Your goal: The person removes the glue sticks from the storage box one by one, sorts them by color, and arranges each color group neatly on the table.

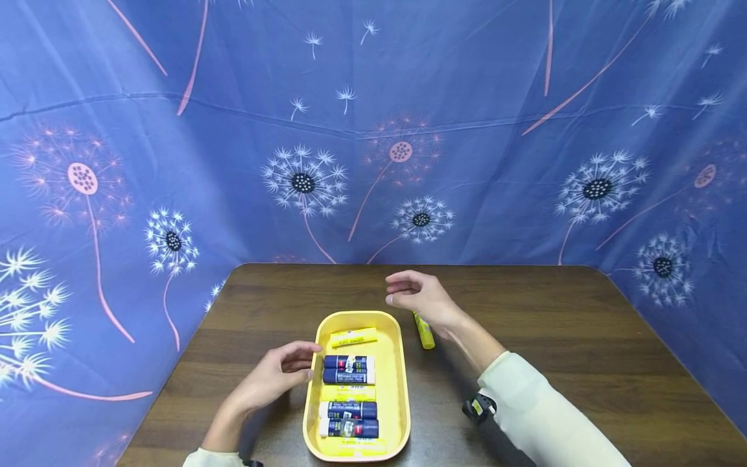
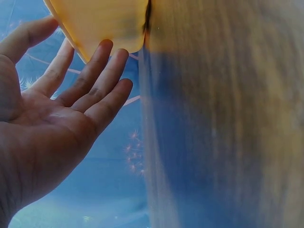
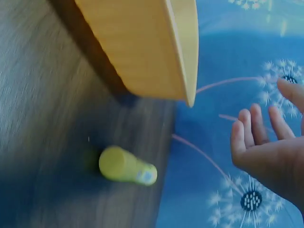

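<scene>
A yellow tray [image 1: 392, 389] stands on the table with several glue sticks lying crosswise in it. Some are navy with white ends, such as one navy glue stick [image 1: 364, 410]; others are yellow, with one yellow glue stick [image 1: 353, 337] slightly tilted near the far end. My left hand [image 1: 271, 376] is at the tray's left side, relaxed fingers near the rim and nothing in its grasp. Beyond the tray's far right corner my right hand [image 1: 428, 301] hovers with loosely bent, bare fingers. Below it another yellow glue stick [image 3: 124, 166] lies on the table, partly hidden by that hand in the head view.
The brown wooden table [image 1: 554, 337] extends to both sides of the tray. A blue cloth [image 1: 496, 162] with dandelion prints hangs behind the table and along its sides. On the right sleeve is a small black wrist device [image 1: 478, 408].
</scene>
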Demonstrator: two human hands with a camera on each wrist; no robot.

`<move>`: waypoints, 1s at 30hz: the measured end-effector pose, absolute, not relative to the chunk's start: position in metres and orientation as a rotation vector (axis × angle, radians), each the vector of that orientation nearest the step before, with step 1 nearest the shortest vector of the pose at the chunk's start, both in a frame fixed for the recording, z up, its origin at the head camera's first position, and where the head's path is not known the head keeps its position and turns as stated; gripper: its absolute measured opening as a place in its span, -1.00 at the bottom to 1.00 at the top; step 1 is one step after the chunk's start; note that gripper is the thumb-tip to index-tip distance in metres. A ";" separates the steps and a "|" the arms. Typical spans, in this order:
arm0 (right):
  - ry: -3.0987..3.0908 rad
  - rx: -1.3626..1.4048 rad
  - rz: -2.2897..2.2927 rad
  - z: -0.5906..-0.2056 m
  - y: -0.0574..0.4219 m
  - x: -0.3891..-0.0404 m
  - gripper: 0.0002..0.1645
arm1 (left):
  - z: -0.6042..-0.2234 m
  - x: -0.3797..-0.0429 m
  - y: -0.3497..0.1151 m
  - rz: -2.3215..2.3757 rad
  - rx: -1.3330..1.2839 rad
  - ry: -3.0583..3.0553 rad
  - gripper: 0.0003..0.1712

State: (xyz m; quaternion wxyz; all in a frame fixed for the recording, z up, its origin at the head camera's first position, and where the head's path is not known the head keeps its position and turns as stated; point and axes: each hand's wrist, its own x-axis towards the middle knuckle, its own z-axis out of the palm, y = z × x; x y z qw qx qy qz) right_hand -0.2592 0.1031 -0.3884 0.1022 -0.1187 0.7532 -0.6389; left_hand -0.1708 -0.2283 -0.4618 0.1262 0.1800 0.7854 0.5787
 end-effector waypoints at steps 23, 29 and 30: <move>2.335 -0.673 -1.632 -0.444 0.029 -0.254 -0.61 | -0.461 -0.172 -0.228 1.705 0.529 2.266 -0.46; 2.488 -0.665 -1.447 -0.450 0.023 -0.250 -0.59 | -0.462 -0.172 -0.227 1.710 0.526 2.267 -0.46; 2.513 -0.657 -1.416 -0.452 0.022 -0.250 -0.59 | -0.463 -0.172 -0.227 1.711 0.529 2.266 -0.46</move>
